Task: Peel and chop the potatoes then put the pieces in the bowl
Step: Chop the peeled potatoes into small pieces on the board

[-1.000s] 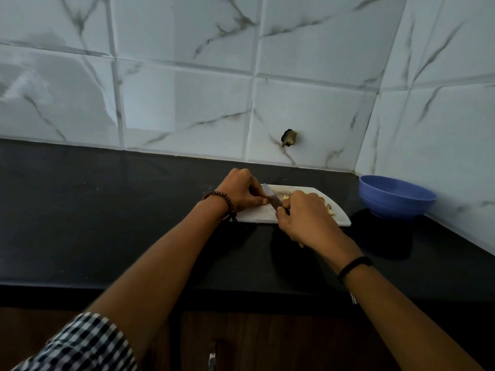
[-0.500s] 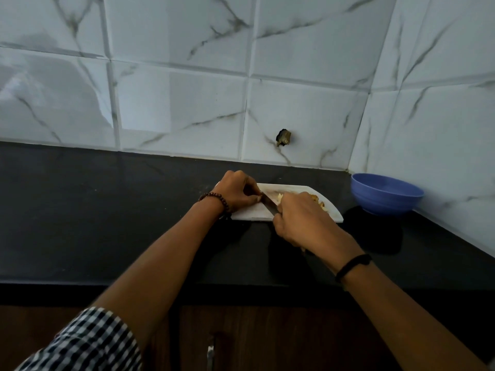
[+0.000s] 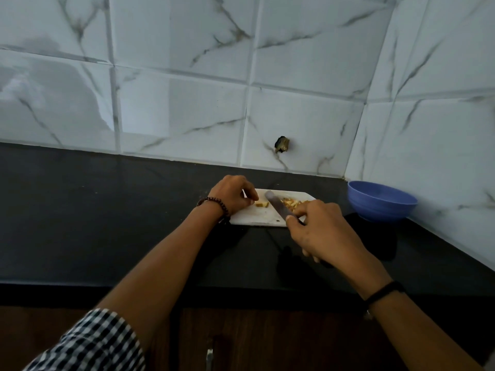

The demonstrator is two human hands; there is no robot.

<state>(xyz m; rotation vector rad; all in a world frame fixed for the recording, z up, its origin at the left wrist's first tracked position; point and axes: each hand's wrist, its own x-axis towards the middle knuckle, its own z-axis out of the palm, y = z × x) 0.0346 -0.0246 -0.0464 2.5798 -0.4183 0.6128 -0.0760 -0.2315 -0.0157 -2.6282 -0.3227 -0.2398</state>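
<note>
A white cutting board [image 3: 251, 216] lies on the black counter. A small yellow potato piece [image 3: 262, 204] sits by my left hand [image 3: 232, 197], whose curled fingertips rest on the board beside it. More chopped potato pieces [image 3: 293, 204] are heaped to the right of the blade. My right hand [image 3: 325, 231] grips the knife [image 3: 277, 207], whose blade lies slanted across the board between the single piece and the heap. The blue bowl [image 3: 381, 200] stands to the right of the board, near the wall corner; its inside is hidden.
The black counter [image 3: 107, 223] stretches left of the board, bounded by marble-tiled walls behind and at the right. A dark fitting [image 3: 281, 144] sticks out of the back wall. Wooden cabinet doors with a metal handle [image 3: 209, 356] are below the counter's front edge.
My right hand has drawn back toward me and to the right, uncovering the blade and the potato pieces. My left hand has shifted slightly left, off the piece.
</note>
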